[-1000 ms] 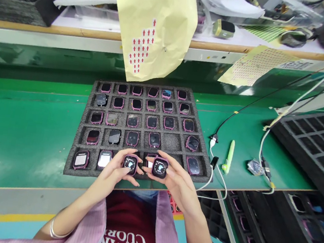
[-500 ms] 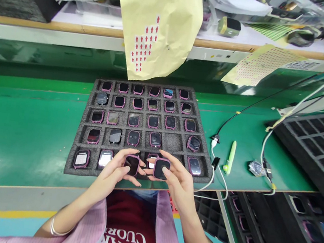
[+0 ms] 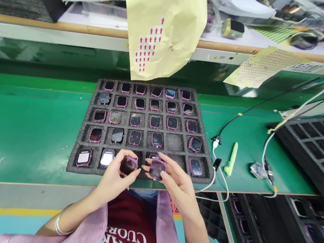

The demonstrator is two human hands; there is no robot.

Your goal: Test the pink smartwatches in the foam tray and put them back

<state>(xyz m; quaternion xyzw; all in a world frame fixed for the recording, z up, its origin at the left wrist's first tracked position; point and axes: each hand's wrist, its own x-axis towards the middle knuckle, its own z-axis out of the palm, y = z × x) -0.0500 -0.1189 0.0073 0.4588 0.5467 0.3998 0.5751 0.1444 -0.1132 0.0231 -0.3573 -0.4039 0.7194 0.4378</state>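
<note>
My left hand grips a purple-framed smartwatch by its edges, its dark face tilted upward. Pinched between the thumb and fingers of my right hand is a second purple smartwatch, also dark-faced. Both hands hover over the front row of a black foam tray, a small gap between the two watches. Most compartments of the tray hold similar watches, and two in the front row, such as the left corner watch, show white screens. Behind my right fingers another watch is partly hidden.
Right of the tray lie a white charging cable, a light green pen and a crumpled silver wrapper. More foam trays are stacked at the far right. A yellow sticker sheet hangs from the shelf edge.
Both watches have tilted in my hands, and my left fingers have curled around theirs. The whole view has shifted slightly.
</note>
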